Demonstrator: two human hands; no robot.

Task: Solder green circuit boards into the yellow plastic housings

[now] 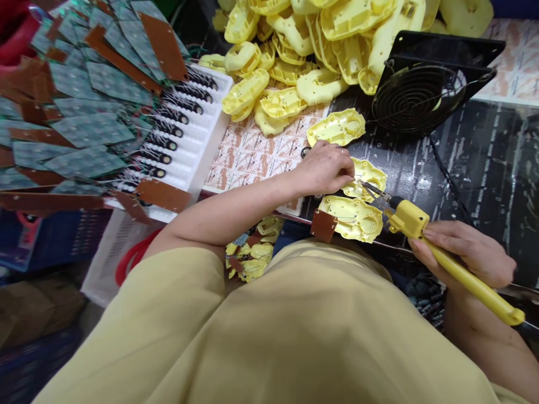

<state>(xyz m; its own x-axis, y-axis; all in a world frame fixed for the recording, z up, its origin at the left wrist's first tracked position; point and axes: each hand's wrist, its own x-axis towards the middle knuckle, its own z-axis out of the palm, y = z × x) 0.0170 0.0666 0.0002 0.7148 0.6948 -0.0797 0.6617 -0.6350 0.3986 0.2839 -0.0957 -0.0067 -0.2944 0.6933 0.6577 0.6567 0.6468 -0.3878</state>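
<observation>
My right hand [467, 252] grips a yellow soldering iron [452, 269], its metal tip pointing left over a yellow plastic shell [370, 175]. Close to that tip, the fingers of my left hand [326, 165] are pinched together above the same shell; what they hold is too small to make out. Nearer my body lies a second yellow shell [356, 216] with thin wires inside and a round patch of small holes. A small brown circuit board [324, 225] sits at its left end. Beyond my left hand rests another open shell half [337, 128].
A heap of yellow shells [290, 45] covers the back of the table. A black fan [416, 98] stands at the back right, its cable on the tabletop. At left, a white foam tray [197, 134] holds wired round parts beside many circuit boards [112, 84].
</observation>
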